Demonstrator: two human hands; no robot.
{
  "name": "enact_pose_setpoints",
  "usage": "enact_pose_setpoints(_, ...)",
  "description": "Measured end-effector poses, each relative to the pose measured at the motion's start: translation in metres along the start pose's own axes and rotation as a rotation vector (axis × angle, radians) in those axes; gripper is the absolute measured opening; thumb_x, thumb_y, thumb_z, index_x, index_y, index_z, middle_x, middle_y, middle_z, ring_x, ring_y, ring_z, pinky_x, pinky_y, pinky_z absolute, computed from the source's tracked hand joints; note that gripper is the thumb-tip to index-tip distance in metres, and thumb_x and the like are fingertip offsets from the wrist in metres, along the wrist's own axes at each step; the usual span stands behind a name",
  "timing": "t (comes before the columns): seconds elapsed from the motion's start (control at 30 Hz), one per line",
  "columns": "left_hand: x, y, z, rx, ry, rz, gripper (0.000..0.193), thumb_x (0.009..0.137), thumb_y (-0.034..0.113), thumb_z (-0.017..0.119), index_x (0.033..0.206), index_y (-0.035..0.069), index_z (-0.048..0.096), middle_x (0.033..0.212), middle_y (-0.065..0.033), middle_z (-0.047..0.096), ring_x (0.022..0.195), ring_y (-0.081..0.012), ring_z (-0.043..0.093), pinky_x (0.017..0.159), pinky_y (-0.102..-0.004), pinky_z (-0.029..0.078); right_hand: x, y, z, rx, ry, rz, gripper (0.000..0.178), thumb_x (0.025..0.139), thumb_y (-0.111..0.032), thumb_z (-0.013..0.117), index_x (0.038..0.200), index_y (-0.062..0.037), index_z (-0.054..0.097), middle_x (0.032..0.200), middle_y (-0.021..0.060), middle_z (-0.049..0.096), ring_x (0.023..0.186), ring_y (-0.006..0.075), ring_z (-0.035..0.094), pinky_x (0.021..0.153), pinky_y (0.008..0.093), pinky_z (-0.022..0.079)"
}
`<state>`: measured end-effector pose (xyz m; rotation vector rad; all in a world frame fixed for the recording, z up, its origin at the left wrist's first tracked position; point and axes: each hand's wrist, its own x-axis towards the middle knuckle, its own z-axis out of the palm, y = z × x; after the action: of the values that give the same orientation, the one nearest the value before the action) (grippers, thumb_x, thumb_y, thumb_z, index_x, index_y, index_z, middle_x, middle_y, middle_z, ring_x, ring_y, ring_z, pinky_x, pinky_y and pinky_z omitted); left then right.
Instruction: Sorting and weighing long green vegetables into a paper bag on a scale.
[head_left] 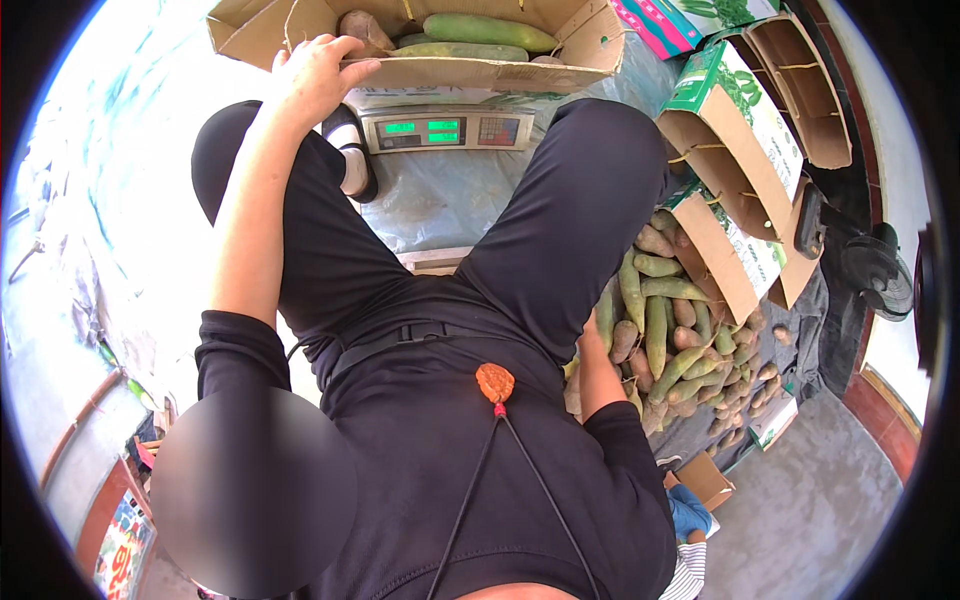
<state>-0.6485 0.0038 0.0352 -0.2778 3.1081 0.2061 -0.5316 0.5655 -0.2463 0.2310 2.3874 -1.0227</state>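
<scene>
My left hand [318,75] is at the near left corner of an open cardboard box [470,75], its thumb and fingers on either side of the rim. Inside lie long green radishes [490,30] and a brown, rough-skinned root like a sweet potato [365,32]. Under the box's near side shows a digital scale [450,132] with lit green displays. My right hand [592,335] reaches down beside my right thigh to a floor pile of green radishes [657,335] and brown roots [640,370]. My thigh and the pile hide its fingers.
Several open cardboard boxes [735,140] stand stacked at the right, above the pile. A black fan [878,270] is close to the right wall. Clear plastic sheeting [430,200] covers the floor between my legs. Another person's striped clothing [690,570] shows at the lower right.
</scene>
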Motion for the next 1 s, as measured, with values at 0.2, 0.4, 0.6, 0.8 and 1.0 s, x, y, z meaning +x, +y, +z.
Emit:
enact_pose_setpoints(0.2, -0.004, -0.005, -0.004, 0.012, 0.018, -0.003, 0.045, 0.085, 0.049, 0.057, 0.112, 0.013, 0.063, 0.106, -0.0086, 0.062, 0.107, -0.0272, 0.056, 0.101, -0.0497, 0.031, -0.211, -0.091, -0.043, 0.164, -0.293, 0.160, 0.037, 0.094, -0.024, 0.045, 0.119, 0.0020, 0.052, 0.112, 0.0174, 0.059, 0.108, 0.0274, 0.055, 0.095, 0.0348, 0.040)
enact_pose_setpoints(0.4, -0.001, -0.002, -0.003, 0.024, 0.029, 0.018, 0.044, 0.086, 0.048, 0.056, 0.112, 0.013, 0.063, 0.106, -0.0088, 0.062, 0.105, -0.0268, 0.057, 0.100, -0.0498, 0.032, -0.212, -0.042, -0.040, -0.212, -0.644, 0.196, 0.047, 0.091, -0.017, 0.047, 0.135, -0.0020, 0.038, 0.137, 0.0210, 0.040, 0.132, 0.0320, 0.028, 0.111, 0.0389, 0.013)
enact_pose_setpoints(0.6, -0.007, -0.002, -0.005, 0.039, 0.004, -0.005, 0.042, 0.086, 0.046, 0.057, 0.111, 0.013, 0.063, 0.108, -0.0084, 0.062, 0.106, -0.0272, 0.057, 0.098, -0.0498, 0.033, -0.184, 0.059, -0.010, -0.338, -0.557, 0.532, 0.045, 0.094, -0.024, 0.042, 0.133, -0.0020, 0.040, 0.136, 0.0198, 0.041, 0.129, 0.0287, 0.034, 0.108, 0.0371, 0.021)
enact_pose_setpoints(0.8, 0.004, 0.008, -0.008, -0.001, 0.018, 0.007, 0.041, 0.086, 0.045, 0.058, 0.111, 0.012, 0.063, 0.107, -0.0083, 0.062, 0.106, -0.0271, 0.057, 0.099, -0.0493, 0.033, -0.116, 0.122, 0.014, -0.440, -0.377, 0.863, 0.046, 0.097, -0.031, 0.036, 0.132, -0.0020, 0.042, 0.136, 0.0187, 0.042, 0.126, 0.0254, 0.039, 0.105, 0.0352, 0.029)
enact_pose_setpoints(1.0, 0.003, 0.002, -0.033, -0.239, 0.165, 0.037, 0.037, 0.086, 0.038, 0.060, 0.111, 0.011, 0.062, 0.109, -0.0082, 0.062, 0.104, -0.0281, 0.058, 0.096, -0.0432, 0.037, 0.035, -0.076, -0.075, 0.089, 0.096, -0.031, 0.025, 0.080, -0.015, 0.067, 0.100, -0.0001, 0.065, 0.089, 0.0104, 0.068, 0.080, 0.0179, 0.062, 0.076, 0.0321, 0.049)
